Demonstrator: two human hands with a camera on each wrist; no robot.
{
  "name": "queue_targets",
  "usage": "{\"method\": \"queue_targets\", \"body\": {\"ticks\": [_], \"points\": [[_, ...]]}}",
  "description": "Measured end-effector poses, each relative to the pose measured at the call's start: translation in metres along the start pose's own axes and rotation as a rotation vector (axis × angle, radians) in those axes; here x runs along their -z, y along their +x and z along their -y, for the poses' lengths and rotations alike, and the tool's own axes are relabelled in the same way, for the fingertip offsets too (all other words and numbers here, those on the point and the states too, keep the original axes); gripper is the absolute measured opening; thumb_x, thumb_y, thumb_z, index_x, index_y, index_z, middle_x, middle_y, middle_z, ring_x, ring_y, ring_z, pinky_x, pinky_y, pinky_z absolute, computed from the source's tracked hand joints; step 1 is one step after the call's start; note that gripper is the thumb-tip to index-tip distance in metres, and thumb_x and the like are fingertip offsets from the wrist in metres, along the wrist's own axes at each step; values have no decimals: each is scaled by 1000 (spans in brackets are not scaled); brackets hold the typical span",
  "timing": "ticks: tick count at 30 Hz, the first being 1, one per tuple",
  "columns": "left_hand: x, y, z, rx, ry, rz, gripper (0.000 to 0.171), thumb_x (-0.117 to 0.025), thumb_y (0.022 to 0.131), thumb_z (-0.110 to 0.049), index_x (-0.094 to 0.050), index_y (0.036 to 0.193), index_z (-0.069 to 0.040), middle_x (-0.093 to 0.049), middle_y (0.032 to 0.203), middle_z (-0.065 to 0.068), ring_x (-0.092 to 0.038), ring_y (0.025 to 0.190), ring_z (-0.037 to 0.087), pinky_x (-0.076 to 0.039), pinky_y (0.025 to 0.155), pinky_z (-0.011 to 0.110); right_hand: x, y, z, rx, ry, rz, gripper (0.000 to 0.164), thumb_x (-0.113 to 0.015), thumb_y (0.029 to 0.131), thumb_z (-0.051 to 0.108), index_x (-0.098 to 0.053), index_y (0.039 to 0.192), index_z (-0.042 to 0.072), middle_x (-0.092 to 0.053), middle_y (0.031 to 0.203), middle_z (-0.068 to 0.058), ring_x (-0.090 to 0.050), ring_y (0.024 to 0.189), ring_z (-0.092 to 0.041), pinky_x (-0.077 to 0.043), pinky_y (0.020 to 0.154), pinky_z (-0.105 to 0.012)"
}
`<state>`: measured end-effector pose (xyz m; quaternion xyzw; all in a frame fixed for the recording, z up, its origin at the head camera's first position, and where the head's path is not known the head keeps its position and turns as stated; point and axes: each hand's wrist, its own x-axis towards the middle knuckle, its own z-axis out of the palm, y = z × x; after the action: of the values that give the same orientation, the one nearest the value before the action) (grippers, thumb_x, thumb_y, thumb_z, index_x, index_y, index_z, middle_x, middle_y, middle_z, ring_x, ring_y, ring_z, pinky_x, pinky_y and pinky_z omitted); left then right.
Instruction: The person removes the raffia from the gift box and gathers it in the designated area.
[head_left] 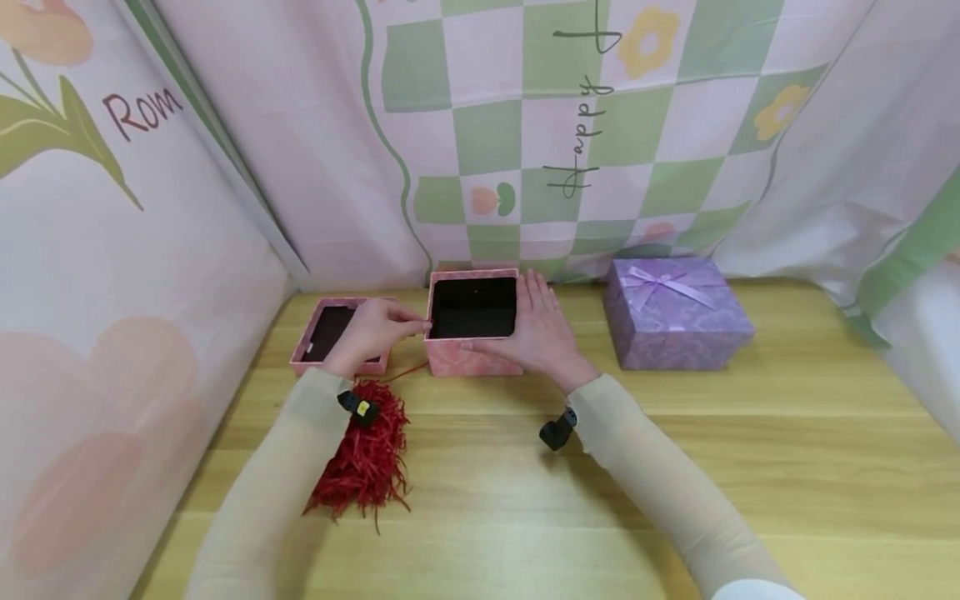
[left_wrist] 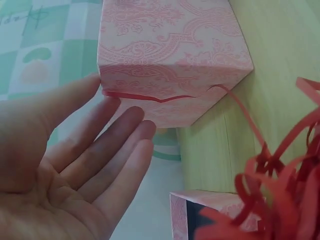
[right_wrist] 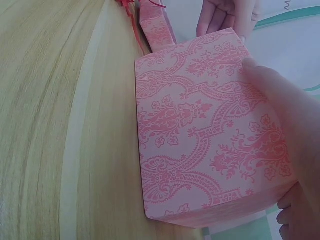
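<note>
On the bench (head_left: 487, 492), the left hand (head_left: 371, 333) pinches a red strip (left_wrist: 145, 96) at the pink box's (head_left: 475, 358) left side; the right hand (head_left: 546, 335) rests straight fingers along its right side.

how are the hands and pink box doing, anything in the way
Left hand pinching red strand against pink box; right hand flat along its right side. Box open-topped. Red shred pile nearby, not blocking the opening.

Set on a wood-grain table (head_left: 480, 500)
Bears pink lid (head_left: 306, 367), pink box (head_left: 474, 362) just beside, purple box (head_left: 678, 321) further right; red shred (head_left: 375, 458) in front of the lid
</note>
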<state>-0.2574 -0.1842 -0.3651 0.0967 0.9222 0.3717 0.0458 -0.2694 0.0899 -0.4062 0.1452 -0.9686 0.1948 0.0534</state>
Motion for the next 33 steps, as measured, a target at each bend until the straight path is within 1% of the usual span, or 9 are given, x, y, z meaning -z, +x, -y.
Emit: {"method": "queue_targets", "body": {"ticks": [3,10,16,19,22,27,29,33], "points": [[-1,-1,-3,20,-10,-20,25,-78,93,-30,-81,104,-8,-70,104,5,-59,89,22,-51,78,37,0,0,0,4,-5,-6,141,-61,71,89,-6,160,-5,-4,167,-24,-2,153,-35,-3,123,-42],[-3,-5,-7,51,-63,-48,20,-76,94,-24,-78,99,-5,-72,98,7,-56,82,22,-47,70,34,-1,-1,0,2,9,3,144,-58,69,92,-4,161,-4,-4,167,-24,-1,153,-35,-4,123,-43],[-3,-7,-6,23,-65,-48,19,-71,98,-22,-76,102,-3,-72,99,8,-60,85,22,-48,71,33,-1,-1,1,-5,17,6,145,-58,68,94,-3,161,-2,-3,167,-22,0,154,-34,-4,123,-43],[2,-11,-7,-5,-55,-54,18,-70,99,-20,-76,103,-3,-73,99,8,-61,87,22,-48,73,35,-1,-1,1,-3,9,4,144,-58,68,93,-3,161,-2,-3,167,-23,-1,154,-34,-4,123,-43],[9,-15,-10,-32,-50,-65,17,-69,99,-18,-76,104,-3,-73,99,8,-62,89,23,-50,78,38,0,-1,1,-2,10,2,145,-59,68,92,-1,161,-2,-4,167,-23,-1,154,-34,-4,123,-43],[18,-24,-12,-56,-56,-68,17,-69,99,-18,-75,104,-3,-72,99,9,-63,91,25,-51,85,43,1,-1,1,-1,9,0,145,-59,68,92,1,161,-1,-4,167,-23,-1,154,-34,-3,123,-42],[22,-29,-13,-65,-53,-75,17,-70,99,-19,-75,104,-3,-72,101,9,-65,95,26,-51,89,44,2,-1,1,2,11,-1,145,-59,68,92,1,161,-1,-4,167,-24,-1,154,-34,-4,123,-42],[34,-47,-15,-77,10,-122,18,-72,98,-23,-76,99,-5,-73,101,7,-68,97,25,-52,91,45,2,-2,2,1,15,-2,145,-60,68,92,1,161,0,-5,167,-24,-2,154,-35,-5,123,-44]]}}
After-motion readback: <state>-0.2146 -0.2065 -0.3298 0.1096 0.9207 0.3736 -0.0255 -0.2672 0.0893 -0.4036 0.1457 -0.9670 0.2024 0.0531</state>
